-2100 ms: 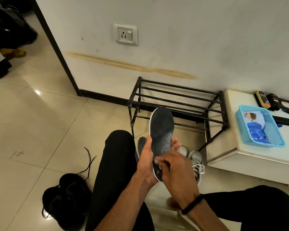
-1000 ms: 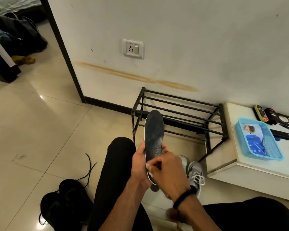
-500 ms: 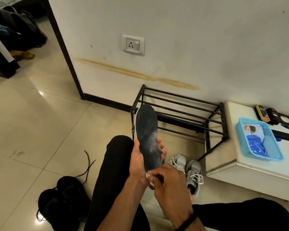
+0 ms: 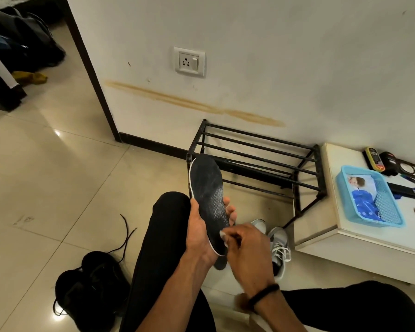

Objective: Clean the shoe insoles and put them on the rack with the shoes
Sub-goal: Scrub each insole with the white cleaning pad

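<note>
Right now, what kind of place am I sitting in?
Probably a home, likely an entry or hallway corner: glossy beige floor tiles, a black metal shoe rack against the white wall, and black lace-up shoes on the floor. The left hand holds a dark insole.

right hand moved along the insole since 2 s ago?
Yes. The right hand has slid down toward the heel end of the insole, which the left hand holds; more of the insole shows above it.
</note>
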Motion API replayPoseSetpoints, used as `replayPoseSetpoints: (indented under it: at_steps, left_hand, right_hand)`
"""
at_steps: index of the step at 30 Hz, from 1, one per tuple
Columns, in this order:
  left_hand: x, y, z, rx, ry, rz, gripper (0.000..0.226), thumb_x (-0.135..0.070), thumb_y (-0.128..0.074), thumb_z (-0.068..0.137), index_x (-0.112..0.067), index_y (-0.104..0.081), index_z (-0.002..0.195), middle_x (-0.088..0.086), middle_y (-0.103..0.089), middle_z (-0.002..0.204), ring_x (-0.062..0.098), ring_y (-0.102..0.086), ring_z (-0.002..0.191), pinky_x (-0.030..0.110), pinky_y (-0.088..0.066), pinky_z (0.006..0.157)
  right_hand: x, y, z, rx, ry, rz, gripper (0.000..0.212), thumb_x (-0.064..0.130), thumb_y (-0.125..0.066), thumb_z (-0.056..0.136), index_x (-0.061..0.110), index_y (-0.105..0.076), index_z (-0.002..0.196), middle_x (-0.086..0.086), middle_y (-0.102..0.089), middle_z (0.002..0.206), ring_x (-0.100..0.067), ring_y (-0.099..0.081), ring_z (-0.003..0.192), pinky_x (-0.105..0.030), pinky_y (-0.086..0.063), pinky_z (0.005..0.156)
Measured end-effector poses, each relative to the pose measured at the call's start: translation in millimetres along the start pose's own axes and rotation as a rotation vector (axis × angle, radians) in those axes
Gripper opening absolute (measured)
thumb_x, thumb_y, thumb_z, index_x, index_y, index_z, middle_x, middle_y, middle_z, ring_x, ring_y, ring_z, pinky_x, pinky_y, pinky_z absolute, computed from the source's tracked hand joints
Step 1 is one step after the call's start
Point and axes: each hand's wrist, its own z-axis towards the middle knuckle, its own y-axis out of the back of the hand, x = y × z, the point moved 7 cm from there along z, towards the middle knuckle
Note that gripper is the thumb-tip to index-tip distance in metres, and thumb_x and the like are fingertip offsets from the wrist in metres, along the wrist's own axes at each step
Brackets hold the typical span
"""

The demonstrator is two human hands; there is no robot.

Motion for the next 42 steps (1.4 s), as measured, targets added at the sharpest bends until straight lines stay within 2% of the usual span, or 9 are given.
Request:
replayPoseSetpoints:
  at_steps: [3,6,13,17,20,24,32,37,42]
  left_hand:
    - [-4.2,4.1,1.6,-0.033,-0.033,-0.033,0.078,-0.073,-0.038,0.097,-0.004,-0.068,0.117,0.012,-0.066,0.095,0.023,-0.066,0.081,0.033,-0.059,0.078]
    - [-10.1,7.3,0.3,-0.074,-0.098,-0.064,0.076,-0.069,-0.037,0.099,-0.005,-0.061,0.131,0.013,-0.064,0.102,0.024,-0.064,0.089,0.038,-0.053,0.093]
    - [-8.1,-7.5,-10.1,0.02,-0.073,-0.084,0.073,-0.067,-0.037,0.099,-0.005,-0.062,0.127,0.012,-0.065,0.105,0.022,-0.063,0.089,0.034,-0.059,0.08]
    - [-22.6,-6.8,-7.9,0.039,-0.143,-0.065,0.07,-0.065,-0.036,0.101,-0.005,-0.057,0.131,0.012,-0.06,0.105,0.021,-0.058,0.087,0.033,-0.054,0.076]
    - [-26.5,-7.6,-5.0,0.071,-0.135,-0.011,0.071,-0.067,-0.045,0.098,-0.009,-0.055,0.137,0.012,-0.061,0.111,0.024,-0.061,0.095,0.038,-0.056,0.085]
    - [-21.9,-8.0,2.5,0.113,-0.092,0.018,0.077,-0.07,-0.056,0.091,-0.012,-0.054,0.142,0.01,-0.063,0.117,0.026,-0.062,0.105,0.044,-0.056,0.094]
    - [-20.9,0.8,5.2,0.088,-0.129,-0.098,0.066,-0.068,-0.05,0.096,-0.009,-0.058,0.124,0.007,-0.061,0.105,0.018,-0.057,0.085,0.029,-0.055,0.064]
    - [-25.3,-1.5,6.7,0.039,-0.18,-0.032,0.07,-0.07,-0.041,0.097,-0.008,-0.076,0.098,0.008,-0.063,0.09,0.017,-0.053,0.074,0.025,-0.048,0.053]
    - [-16.2,-0.9,-0.5,0.004,-0.128,0.108,0.075,-0.074,-0.037,0.096,-0.006,-0.067,0.107,0.01,-0.057,0.083,0.016,-0.052,0.064,0.024,-0.048,0.051]
  right_hand:
    - [-6.5,-3.7,0.0,-0.023,-0.043,0.01,0.019,0.007,-0.078,0.082,0.025,-0.077,0.077,0.013,-0.066,0.077,-0.002,-0.061,0.074,-0.016,-0.051,0.07]
    - [-3.4,-9.6,-24.1,0.042,-0.025,0.048,0.022,0.007,-0.078,0.08,0.029,-0.077,0.081,0.018,-0.066,0.08,0.001,-0.063,0.08,-0.015,-0.051,0.074]
    - [-32.6,-16.9,-29.6,0.03,-0.145,0.104,0.021,0.005,-0.074,0.081,0.025,-0.074,0.072,0.013,-0.068,0.067,-0.003,-0.063,0.064,-0.024,-0.053,0.062]
    - [-47.5,-11.4,-53.0,0.04,-0.352,0.285,0.017,0.018,-0.081,0.083,0.034,-0.076,0.079,0.017,-0.074,0.078,0.0,-0.07,0.074,-0.032,-0.06,0.077]
    - [-39.6,16.7,-27.8,-0.072,-0.252,0.304,0.022,0.015,-0.077,0.085,0.036,-0.074,0.09,0.017,-0.074,0.087,0.001,-0.07,0.082,-0.022,-0.059,0.077]
    - [-9.5,11.6,-16.5,-0.022,-0.103,0.224,0.02,0.015,-0.077,0.086,0.032,-0.074,0.096,0.019,-0.07,0.092,0.001,-0.068,0.087,-0.018,-0.055,0.076]
    - [-0.9,-14.4,-40.5,-0.023,-0.159,0.262,0.03,0.01,-0.077,0.083,0.039,-0.073,0.084,0.017,-0.07,0.084,-0.003,-0.069,0.076,-0.026,-0.058,0.072]
    - [-17.4,-20.2,-24.2,0.006,-0.322,0.322,0.016,0.012,-0.078,0.081,0.028,-0.078,0.081,0.016,-0.074,0.074,-0.002,-0.071,0.07,-0.029,-0.06,0.07]
    - [-20.3,-7.6,-3.6,-0.035,-0.306,0.244,0.021,0.01,-0.077,0.081,0.028,-0.077,0.071,0.017,-0.072,0.067,0.001,-0.068,0.065,-0.027,-0.059,0.067]
